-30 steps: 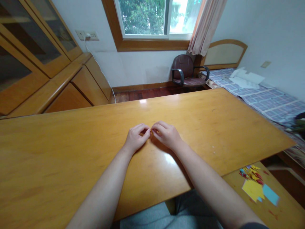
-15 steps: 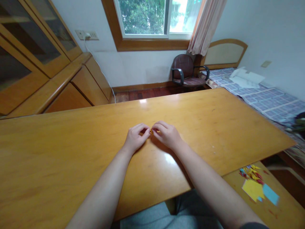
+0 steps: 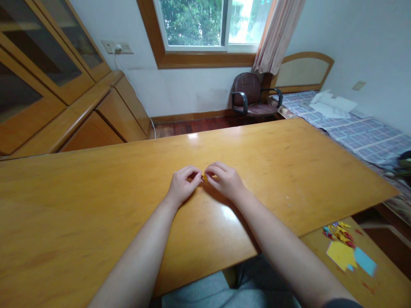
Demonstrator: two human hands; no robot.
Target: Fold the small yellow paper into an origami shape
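Observation:
Over the middle of a glossy wooden table point(image 3: 128, 184), my left hand point(image 3: 184, 183) and my right hand point(image 3: 225, 179) meet with their fingertips almost touching. Both are pinched closed on a tiny yellow piece point(image 3: 204, 176), which looks like folded paper with a dark reddish bit at its left side. The fingers cover most of it, so its full shape is hidden. My left thumb and forefinger grip its left end; the right ones grip its right end.
On a lower wooden surface at right lie yellow paper point(image 3: 341, 255), light blue paper point(image 3: 365, 261) and a pile of small coloured folded pieces point(image 3: 340, 233). A chair point(image 3: 252, 96) and a bed point(image 3: 362, 128) stand beyond the table, a cabinet point(image 3: 64, 107) at left.
Slightly more of the yellow piece shows between my fingertips. Otherwise both hands hold nearly the same position.

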